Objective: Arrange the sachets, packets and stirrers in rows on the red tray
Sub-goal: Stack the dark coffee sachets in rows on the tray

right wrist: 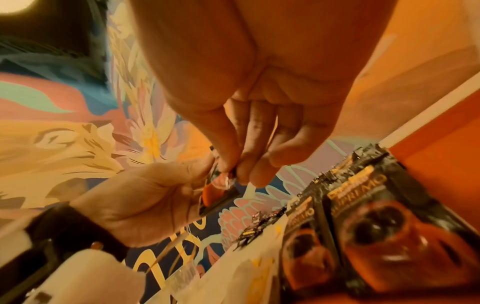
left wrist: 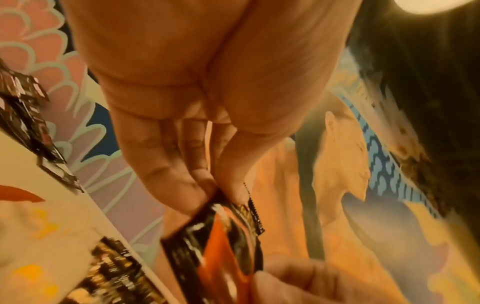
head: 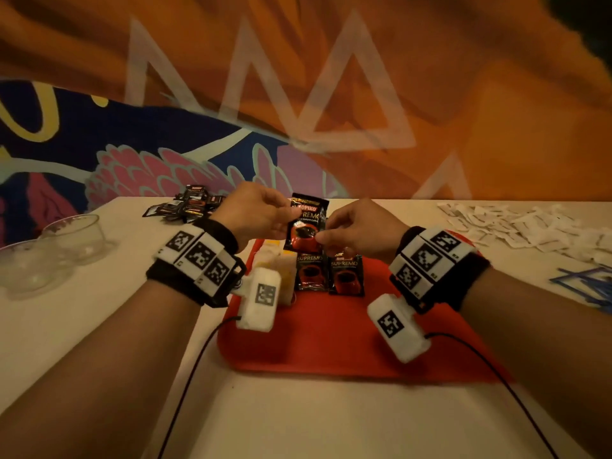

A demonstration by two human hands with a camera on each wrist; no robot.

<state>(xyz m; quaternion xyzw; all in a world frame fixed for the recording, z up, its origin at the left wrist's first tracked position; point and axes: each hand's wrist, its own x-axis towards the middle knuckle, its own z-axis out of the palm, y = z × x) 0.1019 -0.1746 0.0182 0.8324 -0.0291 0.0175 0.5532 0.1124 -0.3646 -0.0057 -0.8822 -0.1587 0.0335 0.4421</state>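
Both hands raised over the far end of the red tray (head: 324,339), sharing one black coffee sachet (head: 306,223) held upright in the air. Left hand (head: 255,210) pinches its upper left edge, thumb and fingertips closed on it; right hand (head: 361,230) pinches the lower right edge. Two matching sachets (head: 329,273) lie side by side on the tray below — white-and-yellow packets (head: 281,263) just left of them. Loose black sachet pile (head: 188,203) far left, white sachets (head: 516,226) far right, blue stirrers (head: 586,283) near the right edge.

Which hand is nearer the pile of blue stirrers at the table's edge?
Right. The right hand pinches the raised coffee packet over the red tray, on the same side as the blue stirrers. The left hand grips the packet's other edge, farther away.
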